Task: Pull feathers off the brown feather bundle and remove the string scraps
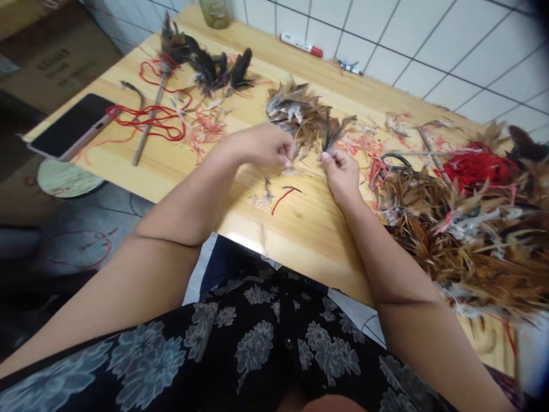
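My right hand (344, 173) pinches the lower end of a small tuft of dark feathers (334, 133) between thumb and fingers, tips pointing up and away. To its left, my left hand (269, 145) is closed in a pinch; what sits at its fingertips is too small to make out. Behind the two hands lies a pile of brown feathers (295, 106) with pale fluff. A short piece of red cord (282, 201) and a thin dark strip (294, 189) lie on the wooden table (309, 229) just in front of them.
A large heap of brown feathers (480, 246) covers the right side, with red strands (480, 166) on it. Leftward are a stick (149, 123) with feathers, red cord (171, 134), black feathers (214, 71) and a phone (72, 126). A red-capped marker (301, 44) lies near the tiled wall.
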The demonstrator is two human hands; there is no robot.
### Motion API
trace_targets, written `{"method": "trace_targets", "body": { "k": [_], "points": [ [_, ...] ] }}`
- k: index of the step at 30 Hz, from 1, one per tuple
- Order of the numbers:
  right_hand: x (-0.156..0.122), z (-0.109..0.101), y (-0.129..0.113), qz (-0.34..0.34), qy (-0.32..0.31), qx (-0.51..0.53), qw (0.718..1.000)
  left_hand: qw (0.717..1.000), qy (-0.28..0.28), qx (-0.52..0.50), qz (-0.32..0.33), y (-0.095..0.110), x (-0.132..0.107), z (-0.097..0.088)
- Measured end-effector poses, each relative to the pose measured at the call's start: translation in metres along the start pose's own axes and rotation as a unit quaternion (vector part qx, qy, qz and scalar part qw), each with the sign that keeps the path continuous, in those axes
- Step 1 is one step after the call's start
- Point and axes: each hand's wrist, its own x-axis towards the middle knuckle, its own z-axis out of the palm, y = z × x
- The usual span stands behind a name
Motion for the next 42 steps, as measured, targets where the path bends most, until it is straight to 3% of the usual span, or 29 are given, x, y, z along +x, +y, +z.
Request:
{"method": "trace_targets", "body": {
  "k": [1, 5, 9, 12, 16, 21, 25, 29, 36, 42],
  "points": [
    [0.0, -0.001, 0.0, -0.008, 0.004, 0.004, 1.0, 1.0, -0.005, 0.015, -0.009, 0.006, -0.002, 0.008],
    [-0.001, -0.004, -0.001, -0.032, 0.023, 0.017, 0.999, 0.99, 0.068, 0.128, 0.0, 0.023, -0.014, 0.035],
    [-0.001, -0.006, 0.0, -0.038, 0.019, 0.034, 0.998, 0.985, 0.08, 0.154, -0.004, 0.023, -0.019, 0.044],
    [-0.001, -0.004, 0.0, -0.032, 0.023, 0.032, 0.999, 0.986, 0.132, 0.094, 0.031, 0.009, -0.015, 0.039],
    [0.0, 0.001, -0.003, -0.013, 0.033, 0.026, 0.999, 0.976, 0.199, -0.074, 0.059, -0.008, -0.004, 0.023],
    [0.0, 0.005, -0.005, -0.008, 0.018, 0.018, 1.0, 0.943, 0.169, -0.285, 0.031, -0.007, 0.012, 0.011],
    [0.0, 0.006, -0.006, 0.011, 0.016, 0.016, 1.0, 0.928, 0.108, -0.355, 0.027, 0.002, 0.024, 0.019],
    [0.0, 0.005, -0.004, 0.01, 0.005, 0.018, 1.0, 0.904, 0.101, -0.414, 0.02, 0.005, 0.028, 0.033],
    [-0.004, 0.007, -0.009, 0.023, -0.001, 0.019, 1.0, 0.866, 0.162, -0.471, 0.044, 0.007, 0.026, 0.057],
    [-0.011, 0.013, -0.02, 0.031, -0.018, 0.026, 0.999, 0.875, 0.192, -0.441, 0.054, 0.016, 0.025, 0.068]
  ]
}}
